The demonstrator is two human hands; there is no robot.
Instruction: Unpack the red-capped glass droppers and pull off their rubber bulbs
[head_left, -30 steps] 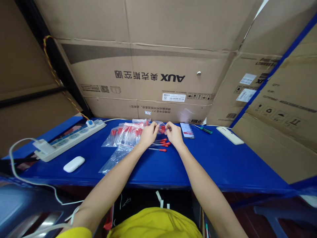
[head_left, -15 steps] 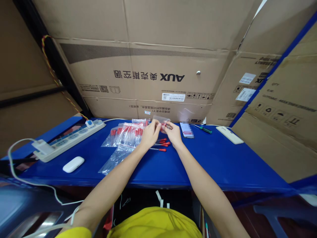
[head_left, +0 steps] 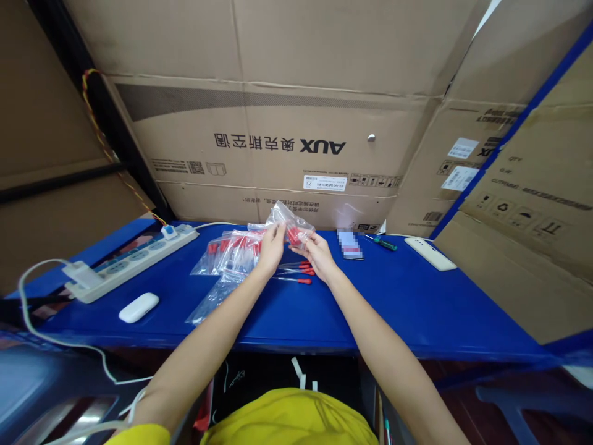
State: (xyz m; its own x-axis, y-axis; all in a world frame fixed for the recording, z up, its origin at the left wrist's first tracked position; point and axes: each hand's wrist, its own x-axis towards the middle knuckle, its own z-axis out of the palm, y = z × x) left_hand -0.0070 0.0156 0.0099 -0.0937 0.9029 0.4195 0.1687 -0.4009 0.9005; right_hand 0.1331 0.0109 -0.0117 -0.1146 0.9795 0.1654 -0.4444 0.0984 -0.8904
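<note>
Between my hands is a clear plastic bag with red rubber bulbs showing inside. My left hand is closed on its left side, and my right hand pinches its right edge. Just below on the blue table lie several droppers, thin clear stems with red bulbs pointing right. Left of my left hand, filled clear bags with red-bulbed droppers overlap in a pile. A flat clear bag lies in front of that pile, partly behind my left forearm.
A white power strip with plugs and a white earbud case are on the left of the blue table. To the right lie a phone, a green screwdriver and a white power bank. Cardboard walls the back.
The bag has been lifted and tilted, so its top now stands higher and further left, and the red bulbs in it show more. My left hand has shifted slightly left.
</note>
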